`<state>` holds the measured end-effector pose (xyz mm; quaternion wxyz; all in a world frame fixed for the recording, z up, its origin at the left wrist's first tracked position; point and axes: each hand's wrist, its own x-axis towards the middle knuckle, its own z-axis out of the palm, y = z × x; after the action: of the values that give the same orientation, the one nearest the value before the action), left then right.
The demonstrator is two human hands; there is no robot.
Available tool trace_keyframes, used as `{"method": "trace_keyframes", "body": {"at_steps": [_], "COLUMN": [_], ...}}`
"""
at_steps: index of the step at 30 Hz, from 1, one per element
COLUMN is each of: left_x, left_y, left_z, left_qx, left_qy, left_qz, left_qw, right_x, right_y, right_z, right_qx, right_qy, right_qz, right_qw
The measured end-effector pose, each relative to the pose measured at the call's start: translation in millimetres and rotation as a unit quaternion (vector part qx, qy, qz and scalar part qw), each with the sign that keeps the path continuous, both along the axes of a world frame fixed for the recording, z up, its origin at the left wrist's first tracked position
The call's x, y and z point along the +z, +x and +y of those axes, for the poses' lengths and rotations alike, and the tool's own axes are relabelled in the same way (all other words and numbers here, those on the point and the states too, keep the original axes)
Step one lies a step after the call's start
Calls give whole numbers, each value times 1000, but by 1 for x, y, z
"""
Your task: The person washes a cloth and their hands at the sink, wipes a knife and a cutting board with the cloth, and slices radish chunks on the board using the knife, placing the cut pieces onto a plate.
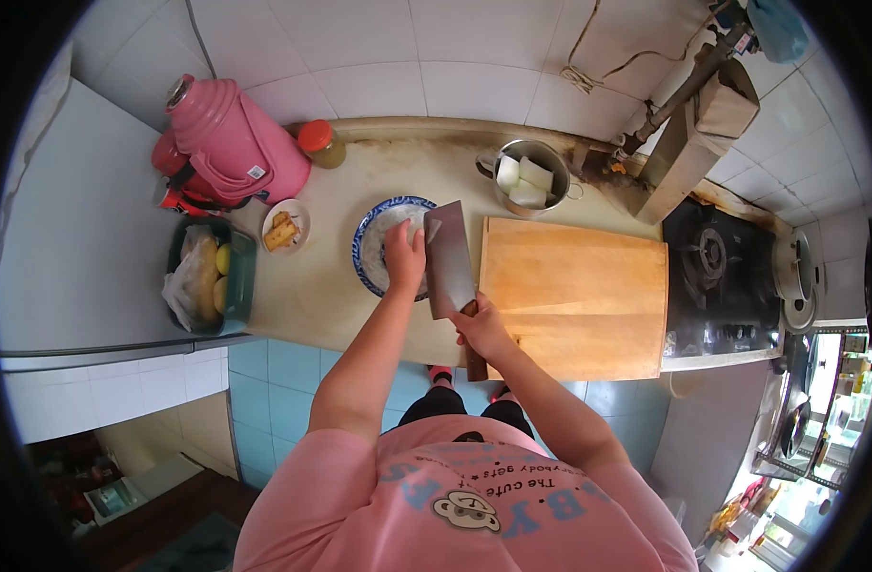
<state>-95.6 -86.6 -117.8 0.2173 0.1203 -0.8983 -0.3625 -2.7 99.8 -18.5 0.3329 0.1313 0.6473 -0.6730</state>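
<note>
My right hand (483, 327) is wrapped around the wooden handle of a cleaver (448, 262). Its broad dark blade points away from me, with a small pale patch near the far left corner. Part of the blade overlaps the right side of a blue-and-white rimmed bowl (361, 238), which has whitish contents. Over this bowl is my left hand (404, 255), its fingers apart and its thumb close to the blade's left edge. Whether the thumb touches the blade is unclear. Beside the cleaver, to the right, lies a wooden cutting board (574, 296).
A steel pot (529, 195) with white chunks stands behind the board. A gas stove (722, 276) is at the right. On the left are a pink thermos (240, 143), a red-lidded jar (323, 148), a small dish (302, 226) of browned pieces and a green bin (240, 296).
</note>
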Motion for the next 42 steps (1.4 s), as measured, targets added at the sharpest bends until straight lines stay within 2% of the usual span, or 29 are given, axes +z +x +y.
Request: {"method": "trace_keyframes", "body": {"at_steps": [2,3,4,5,6,8,12,16,18,19,20,21,22,25,28,32,35,36,37,39,40,42], "left_x": [-9,-9,-17,-36,-20,28,23,23,26,29,31,32,33,29,33,47,49,51,53,67,77,91], "left_y": [-2,-5,-9,-15,-12,-1,1,-1,-4,-6,-7,-9,-11,-17,-19,-15,-14,-14,-13,-11,-7,0], "left_z": [-10,-14,-21,-29,-28,-25,-35,-30,-27,-26,-25,-25,-25,-31,-31,-30,-30,-32,-36,-33,-27,-13], "left_qx": [4,13,22,14,15,5,-62,-47,12,12,34,56,55,62,34,-1,-7,-7,-7,13,13,5], "left_qy": [29,152,273,397,397,540,486,474,573,572,623,670,669,746,751,751,761,762,737,670,672,435], "left_qz": [-14,-47,-79,-65,-64,-145,-174,-162,-111,-111,-85,-58,-57,-35,-65,-125,-97,-96,-105,-125,-125,-165], "left_qw": [999,987,959,915,915,829,854,864,812,813,777,738,739,662,657,648,641,641,668,731,730,885], "right_x": [4,9,10,12,12,14,20,18,24,28,28,28,29,35,41,37,29,28,27,31,33,33], "right_y": [0,0,-1,-1,-2,-3,-4,-4,-3,-3,-1,2,5,13,16,17,17,17,18,17,15,13], "right_z": [10,16,20,24,28,31,32,35,36,36,36,37,39,43,45,44,42,42,41,43,44,44], "right_qx": [19,36,37,53,69,70,74,68,71,74,74,68,63,54,53,73,92,90,88,87,87,91], "right_qy": [47,85,85,109,132,126,133,124,124,123,121,96,70,8,-59,-66,-71,-23,24,32,40,59], "right_qz": [39,65,65,79,93,92,81,88,88,87,87,78,70,54,44,33,27,43,58,55,52,52], "right_qw": [998,994,994,990,984,985,985,986,986,986,986,990,993,997,996,995,993,995,994,994,994,993]}}
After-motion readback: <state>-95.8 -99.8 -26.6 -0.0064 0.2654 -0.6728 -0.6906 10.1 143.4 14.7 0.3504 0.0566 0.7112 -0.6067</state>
